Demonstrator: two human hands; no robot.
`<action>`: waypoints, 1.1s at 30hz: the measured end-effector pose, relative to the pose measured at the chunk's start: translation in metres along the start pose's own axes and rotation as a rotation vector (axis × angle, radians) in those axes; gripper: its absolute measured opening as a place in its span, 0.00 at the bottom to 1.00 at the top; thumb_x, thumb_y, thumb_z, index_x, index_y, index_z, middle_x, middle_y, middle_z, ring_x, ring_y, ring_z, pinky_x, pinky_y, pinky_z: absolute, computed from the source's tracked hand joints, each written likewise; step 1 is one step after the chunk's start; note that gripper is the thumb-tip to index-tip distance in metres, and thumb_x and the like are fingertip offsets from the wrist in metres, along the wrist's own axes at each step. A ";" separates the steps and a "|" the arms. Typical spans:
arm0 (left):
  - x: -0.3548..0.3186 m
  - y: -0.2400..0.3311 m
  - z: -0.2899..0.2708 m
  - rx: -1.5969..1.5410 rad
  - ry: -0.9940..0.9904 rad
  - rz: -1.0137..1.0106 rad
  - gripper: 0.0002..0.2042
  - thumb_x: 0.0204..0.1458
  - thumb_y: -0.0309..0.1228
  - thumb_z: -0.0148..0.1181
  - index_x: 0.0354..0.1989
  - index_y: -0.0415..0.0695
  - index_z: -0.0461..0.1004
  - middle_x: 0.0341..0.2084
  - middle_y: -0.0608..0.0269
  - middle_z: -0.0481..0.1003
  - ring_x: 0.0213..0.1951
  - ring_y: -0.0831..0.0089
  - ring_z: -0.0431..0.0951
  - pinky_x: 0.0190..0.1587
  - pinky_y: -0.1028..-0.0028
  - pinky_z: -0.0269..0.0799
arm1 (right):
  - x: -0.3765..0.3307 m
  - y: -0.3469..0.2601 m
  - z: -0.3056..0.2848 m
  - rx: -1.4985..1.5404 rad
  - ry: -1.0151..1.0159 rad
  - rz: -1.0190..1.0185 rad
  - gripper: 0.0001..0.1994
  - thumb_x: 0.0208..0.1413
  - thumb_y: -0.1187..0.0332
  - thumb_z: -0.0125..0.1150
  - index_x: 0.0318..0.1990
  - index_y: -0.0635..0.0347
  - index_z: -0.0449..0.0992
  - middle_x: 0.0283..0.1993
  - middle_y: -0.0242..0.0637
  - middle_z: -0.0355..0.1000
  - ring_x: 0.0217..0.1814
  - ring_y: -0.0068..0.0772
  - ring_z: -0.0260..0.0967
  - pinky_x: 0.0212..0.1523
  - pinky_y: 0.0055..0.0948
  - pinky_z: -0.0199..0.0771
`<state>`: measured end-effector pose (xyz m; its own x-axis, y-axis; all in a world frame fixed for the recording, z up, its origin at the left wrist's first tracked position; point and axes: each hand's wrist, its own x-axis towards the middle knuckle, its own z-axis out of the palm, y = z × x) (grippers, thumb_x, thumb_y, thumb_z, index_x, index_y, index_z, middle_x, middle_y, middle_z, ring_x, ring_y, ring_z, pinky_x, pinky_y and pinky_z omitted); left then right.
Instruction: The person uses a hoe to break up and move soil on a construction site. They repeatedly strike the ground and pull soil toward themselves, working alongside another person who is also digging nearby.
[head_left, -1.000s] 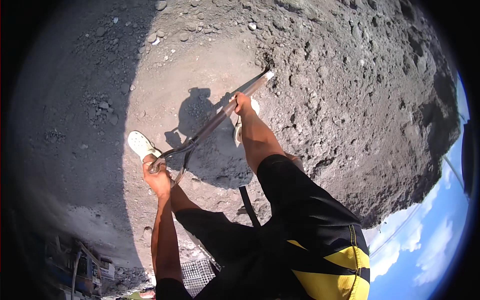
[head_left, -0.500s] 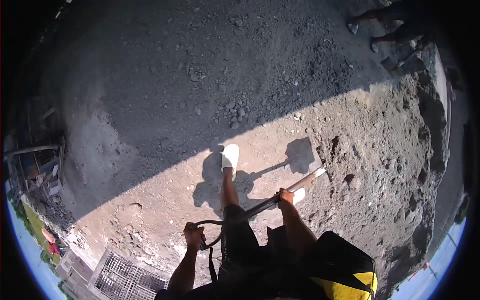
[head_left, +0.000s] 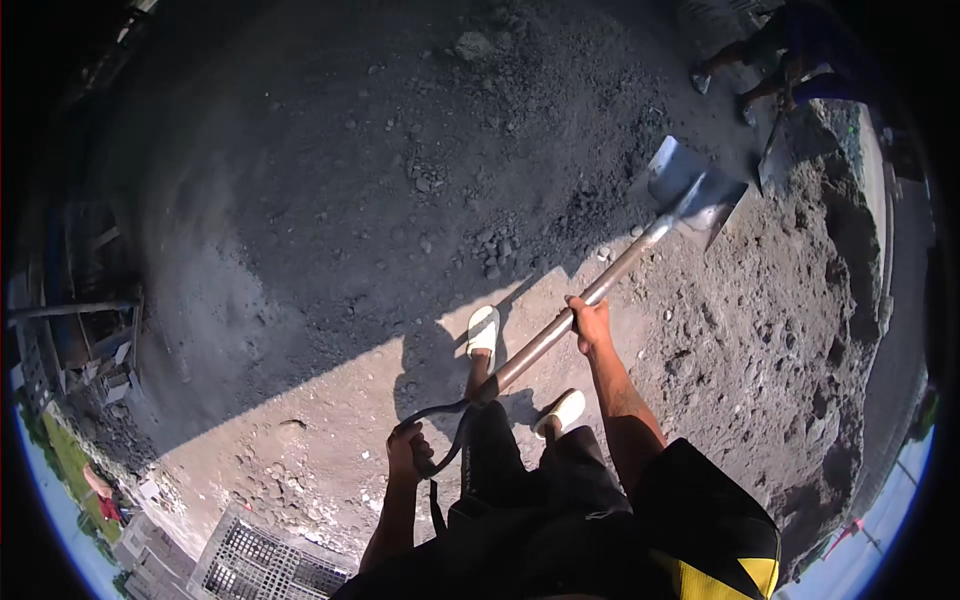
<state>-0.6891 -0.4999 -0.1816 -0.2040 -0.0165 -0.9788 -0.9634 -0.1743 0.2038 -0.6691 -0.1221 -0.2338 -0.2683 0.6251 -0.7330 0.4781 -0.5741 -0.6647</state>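
Note:
A shovel [head_left: 545, 342] slants across in front of me, its metal blade [head_left: 694, 190] raised to the far right beside the shaded ground. The blade looks empty. My left hand [head_left: 407, 450] is wrapped round the forked grip at the handle's near end. Farther up the brown shaft, my right hand [head_left: 590, 322] is closed on it. Below the shaft, my feet in white shoes [head_left: 483, 328] stand on sunlit, gravelly soil. The blade is above the edge of a pile of loose grey dirt [head_left: 760, 340] on the right.
At the far right a co-worker [head_left: 800, 60] bends over with a second shovel [head_left: 768, 150]. Lower left lies a grid-like plastic crate or screen [head_left: 265, 560]. Wooden debris [head_left: 100, 350] is at the left edge. Small stones [head_left: 492, 250] lie scattered ahead.
The shovel blade has swung up and away to the far right, and my right arm has stretched out with it. My left hand has shifted slightly right, still on the grip.

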 end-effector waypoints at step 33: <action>0.180 -0.413 0.300 1.506 -0.475 0.858 0.13 0.42 0.22 0.61 0.34 0.39 0.63 0.13 0.65 0.66 0.11 0.79 0.64 0.12 0.77 0.58 | 0.187 0.529 -0.483 1.147 0.652 0.468 0.08 0.52 0.68 0.50 0.27 0.64 0.67 0.22 0.39 0.66 0.22 0.36 0.66 0.26 0.32 0.71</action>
<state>-0.3803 -0.1352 -0.4355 -0.4469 0.6913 -0.5678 0.1687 0.6884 0.7054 -0.0626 -0.0534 -0.6526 0.3072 0.2063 -0.9290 -0.6124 -0.7044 -0.3589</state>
